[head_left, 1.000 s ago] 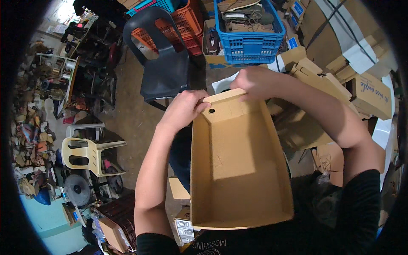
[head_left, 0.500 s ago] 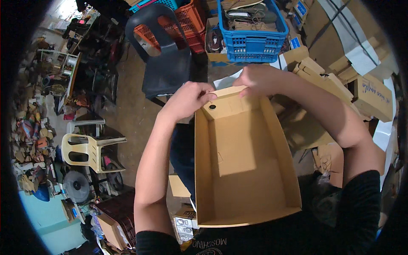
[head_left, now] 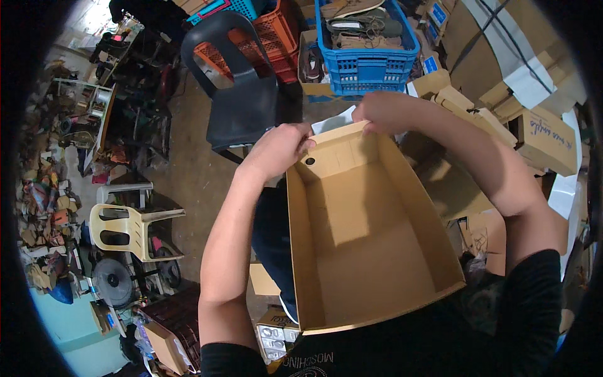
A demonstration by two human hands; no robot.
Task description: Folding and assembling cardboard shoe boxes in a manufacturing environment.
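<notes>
Left hand (head_left: pixel 276 147) sits at the far-left corner of the open cardboard box (head_left: pixel 370 245), fingers curled over the top edge of the far end wall, just above the small round hole (head_left: pixel 309 161) punched in that wall; grip looks closed on the card, thumb side hidden. The box is held in front of the person's torso w/ its open side up, near end by the chest, far end under both sets of fingers. Right hand (head_left: pixel 383 113) pinches the same end wall at its far-right corner, fingers folded down over the rim. Judged from its thin walls and empty inside, the box is prob. light, fairly stiff along folds but easy to flex or crease mid-panel; not slippery, matte card. Best hold is at the corners, where folds brace it, as both hands do now. Beyond the fingertips: a white sheet (head_left: pixel 333 119), a blue crate (head_left: pixel 367 66) of shoes, a dark plastic chair (head_left: pixel 242 107) to the left.
</notes>
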